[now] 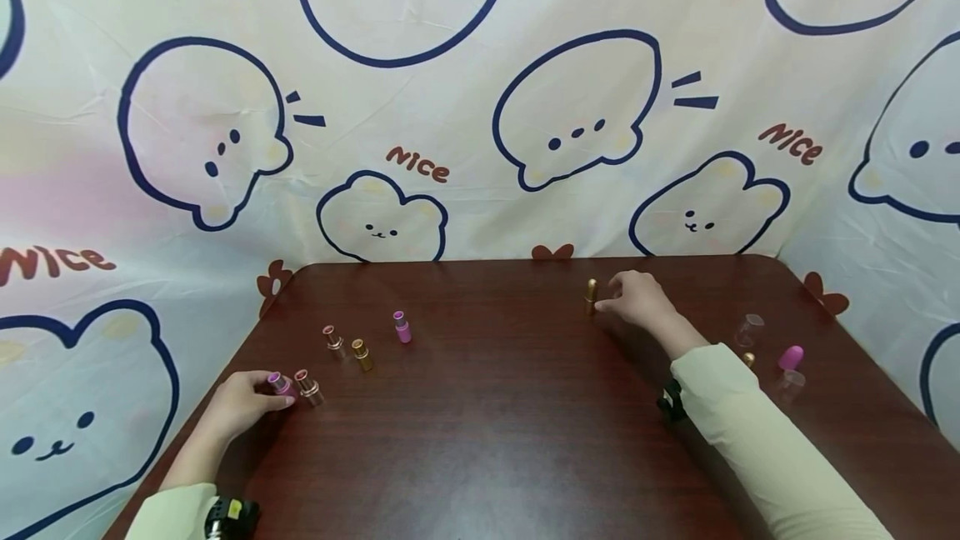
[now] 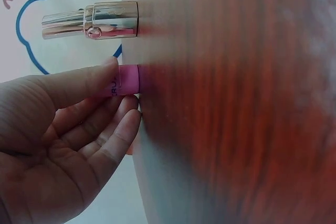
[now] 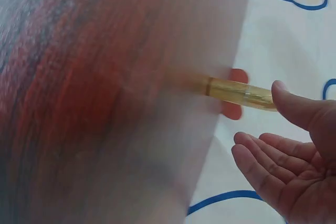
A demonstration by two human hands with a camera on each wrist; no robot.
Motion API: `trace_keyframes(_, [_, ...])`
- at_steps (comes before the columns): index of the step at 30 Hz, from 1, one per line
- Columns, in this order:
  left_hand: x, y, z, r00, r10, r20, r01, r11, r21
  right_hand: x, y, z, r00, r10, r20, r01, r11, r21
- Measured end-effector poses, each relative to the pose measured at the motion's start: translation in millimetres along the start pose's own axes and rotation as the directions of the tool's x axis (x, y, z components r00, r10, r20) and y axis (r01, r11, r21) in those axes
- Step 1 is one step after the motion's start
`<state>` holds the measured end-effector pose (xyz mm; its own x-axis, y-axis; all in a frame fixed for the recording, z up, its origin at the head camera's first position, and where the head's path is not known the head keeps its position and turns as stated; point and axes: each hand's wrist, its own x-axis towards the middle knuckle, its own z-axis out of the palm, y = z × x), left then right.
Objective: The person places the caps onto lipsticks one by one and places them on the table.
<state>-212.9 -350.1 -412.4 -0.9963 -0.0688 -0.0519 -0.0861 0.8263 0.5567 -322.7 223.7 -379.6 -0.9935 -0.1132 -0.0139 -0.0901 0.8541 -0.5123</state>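
My left hand (image 1: 236,407) pinches a pink lipstick (image 1: 281,383) between thumb and fingertips at the table's left side. The lipstick stands upright and uncapped, its base at the tabletop in the left wrist view. Right beside it is a rose-gold lipstick (image 1: 308,388). Far back on the table, my right hand (image 1: 641,302) is next to an upright gold lipstick (image 1: 591,297). In the right wrist view, the thumb overlaps the top of that gold tube (image 3: 236,92), while the other fingers spread loosely apart from it.
Another rose-gold lipstick (image 1: 333,342), a gold one (image 1: 362,354) and a pink one (image 1: 402,327) stand at the left. At the right, near my forearm, are two clear caps (image 1: 750,330), a pink cap (image 1: 791,357) and a partly hidden gold piece (image 1: 748,359). A patterned curtain surrounds the table.
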Motion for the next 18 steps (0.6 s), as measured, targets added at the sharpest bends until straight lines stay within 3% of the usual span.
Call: trace_keyframes(18, [-1.0, -1.5, -5.3, 1.000, -0.025, 0.009, 0.025, 0.999, 0.024, -46.7, -9, -36, 0.998, -0.005, -0.055, 0.006, 1.000, 0.005])
